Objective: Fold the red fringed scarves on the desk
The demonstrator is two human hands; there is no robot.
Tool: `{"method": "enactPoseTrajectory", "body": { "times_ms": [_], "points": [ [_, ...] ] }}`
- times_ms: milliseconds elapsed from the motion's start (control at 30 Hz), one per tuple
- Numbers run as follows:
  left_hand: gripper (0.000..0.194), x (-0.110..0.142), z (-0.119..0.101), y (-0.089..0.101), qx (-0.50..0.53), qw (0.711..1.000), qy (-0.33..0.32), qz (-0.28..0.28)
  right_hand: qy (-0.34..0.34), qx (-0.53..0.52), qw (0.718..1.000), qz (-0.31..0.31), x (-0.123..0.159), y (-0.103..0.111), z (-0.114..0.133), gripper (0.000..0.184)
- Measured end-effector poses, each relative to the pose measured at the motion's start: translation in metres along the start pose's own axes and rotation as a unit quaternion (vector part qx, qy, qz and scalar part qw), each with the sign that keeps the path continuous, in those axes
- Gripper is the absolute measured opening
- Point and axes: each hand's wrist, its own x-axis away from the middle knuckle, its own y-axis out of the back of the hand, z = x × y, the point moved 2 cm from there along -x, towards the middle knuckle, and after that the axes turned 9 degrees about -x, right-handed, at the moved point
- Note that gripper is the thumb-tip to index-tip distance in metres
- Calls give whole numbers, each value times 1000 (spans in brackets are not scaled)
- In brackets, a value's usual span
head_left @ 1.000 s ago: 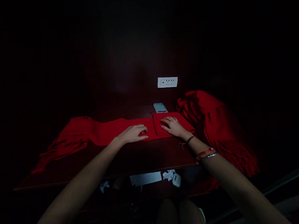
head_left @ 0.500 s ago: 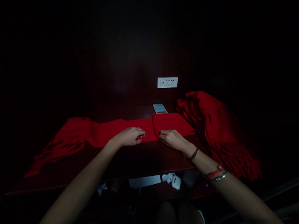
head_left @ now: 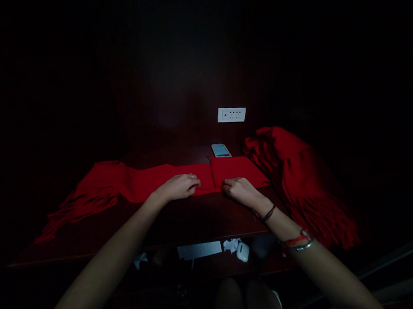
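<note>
A red fringed scarf (head_left: pixel 152 179) lies lengthwise across the dark wooden desk, its fringe trailing off to the left. Its right end is folded over into a flat, thicker section (head_left: pixel 240 167). My left hand (head_left: pixel 182 186) rests on the single-layer part just left of that fold, fingers curled in against the cloth. At the near edge of the folded section, my right hand (head_left: pixel 241 190) is closed with its fingertips on the fabric. The undersides of both hands' fingers are partly hidden.
Another red fringed cloth (head_left: pixel 290 168) is heaped at the right. A lit phone (head_left: pixel 221 150) lies behind the scarf, below a white wall socket (head_left: pixel 231 115). On a shelf under the desktop are a white earbud case (head_left: pixel 242 251), crumpled paper (head_left: pixel 231 244) and a pale flat strip (head_left: pixel 199 250).
My right hand has slid slightly right along the near edge of the folded section. My left hand stays in nearly the same place, its fingers shifted a little.
</note>
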Motion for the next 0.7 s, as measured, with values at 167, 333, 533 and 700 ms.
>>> {"method": "enactPoseTrajectory", "body": {
  "times_ms": [167, 333, 533, 700],
  "points": [
    [21, 1, 2, 3, 7, 1000, 12, -16, -1, -14, 1000, -17, 2, 0, -3, 23],
    [21, 1, 1, 2, 17, 1000, 13, -11, -3, -29, 999, -13, 0, -1, -1, 25],
    [21, 1, 3, 0, 25, 999, 16, -14, -26, 9, 1000, -13, -3, -2, 2, 25],
    [21, 2, 3, 1, 24, 999, 15, -27, -19, 26, 999, -35, -2, -1, 3, 21]
  ]
}}
